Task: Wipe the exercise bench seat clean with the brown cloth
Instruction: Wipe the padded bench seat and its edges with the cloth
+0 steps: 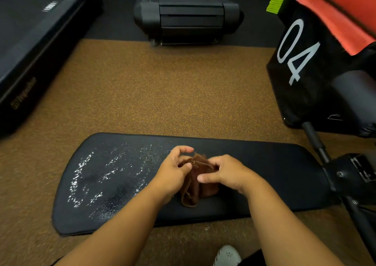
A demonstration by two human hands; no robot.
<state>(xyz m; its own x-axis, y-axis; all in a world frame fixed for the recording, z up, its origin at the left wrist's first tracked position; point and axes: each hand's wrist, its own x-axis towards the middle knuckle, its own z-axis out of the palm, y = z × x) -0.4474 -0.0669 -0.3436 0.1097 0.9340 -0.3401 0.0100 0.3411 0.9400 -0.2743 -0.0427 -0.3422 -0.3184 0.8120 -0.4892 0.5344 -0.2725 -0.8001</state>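
Observation:
A black padded bench seat (264,176) lies across the lower middle of the head view. Its left half carries a wide patch of shiny droplets (105,176). A crumpled brown cloth (196,182) sits on the seat's middle. My left hand (173,170) grips the cloth's left side with curled fingers. My right hand (225,173) holds its right side, thumb pointing left across the cloth. The cloth's middle is partly hidden by both hands.
The bench's black frame and post (333,174) stand at the right. A black box marked 04 (309,66) with an orange pad is at the upper right. Treadmills stand at the far middle (187,13) and far left (30,41). A white shoe (226,255) is below the seat on brown speckled floor.

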